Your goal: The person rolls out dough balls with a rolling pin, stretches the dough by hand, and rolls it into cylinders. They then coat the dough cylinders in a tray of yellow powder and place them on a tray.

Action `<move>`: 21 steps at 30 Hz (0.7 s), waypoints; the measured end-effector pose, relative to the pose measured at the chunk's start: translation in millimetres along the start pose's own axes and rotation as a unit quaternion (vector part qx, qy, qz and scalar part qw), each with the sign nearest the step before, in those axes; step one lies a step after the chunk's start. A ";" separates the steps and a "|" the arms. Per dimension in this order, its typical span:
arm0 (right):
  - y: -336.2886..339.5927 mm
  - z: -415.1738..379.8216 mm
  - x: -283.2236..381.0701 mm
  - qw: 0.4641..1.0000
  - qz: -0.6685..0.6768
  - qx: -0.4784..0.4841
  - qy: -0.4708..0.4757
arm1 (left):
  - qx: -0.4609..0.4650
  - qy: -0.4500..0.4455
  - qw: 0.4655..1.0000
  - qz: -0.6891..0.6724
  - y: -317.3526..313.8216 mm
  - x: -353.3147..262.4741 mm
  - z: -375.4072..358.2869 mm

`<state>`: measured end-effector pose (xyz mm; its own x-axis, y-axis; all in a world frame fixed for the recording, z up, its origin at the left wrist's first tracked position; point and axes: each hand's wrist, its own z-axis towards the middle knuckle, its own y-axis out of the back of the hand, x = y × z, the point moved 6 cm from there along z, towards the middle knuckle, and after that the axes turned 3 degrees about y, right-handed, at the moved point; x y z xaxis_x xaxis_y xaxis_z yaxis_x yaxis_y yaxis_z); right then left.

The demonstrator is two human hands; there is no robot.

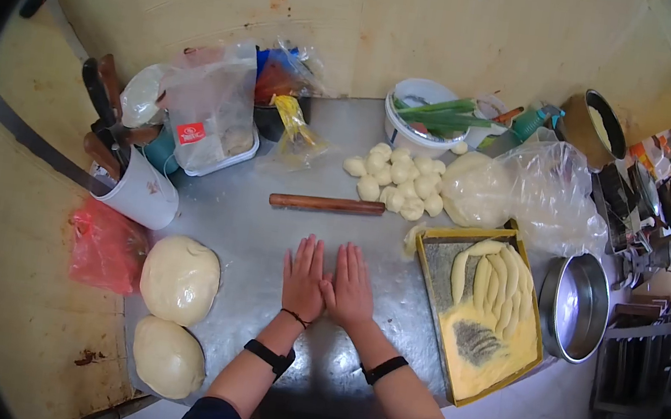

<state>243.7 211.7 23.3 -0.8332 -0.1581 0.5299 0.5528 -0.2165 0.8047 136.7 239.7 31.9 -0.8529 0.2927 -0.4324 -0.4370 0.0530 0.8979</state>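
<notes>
Both my hands lie palm down, side by side, on the metal table (265,226), thumbs touching. My left hand (305,282) has its fingers stretched out and holds nothing. My right hand (350,288) is likewise flat, with straight fingers. A wooden rolling pin (326,204) lies crosswise just beyond the fingertips. Past it sits a cluster of several small dough balls (399,175). Two large lumps of dough, one upper (179,280) and one lower (168,357), rest to the left. To the right, a yellow-edged tray (452,386) holds several long dough strips (504,283) on yellow flour.
A white container of knives (143,188) stands at the left, one long blade jutting out. Behind are plastic bags (214,100) and a white tub (412,139) with green onions (441,112). A clear bag (554,192) and a round metal pan (577,305) sit at the right.
</notes>
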 end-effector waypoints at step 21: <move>15.7 -137.1 26.1 0.983 0.068 0.171 -0.018 | 0.219 -0.128 0.964 -0.077 -26.2 -15.7 -112.4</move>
<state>232.4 72.2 13.0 -0.7547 -0.1276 0.6435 0.6283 0.1415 0.7650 129.3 126.4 5.9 -0.6638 0.4727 -0.5796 -0.3423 0.4969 0.7974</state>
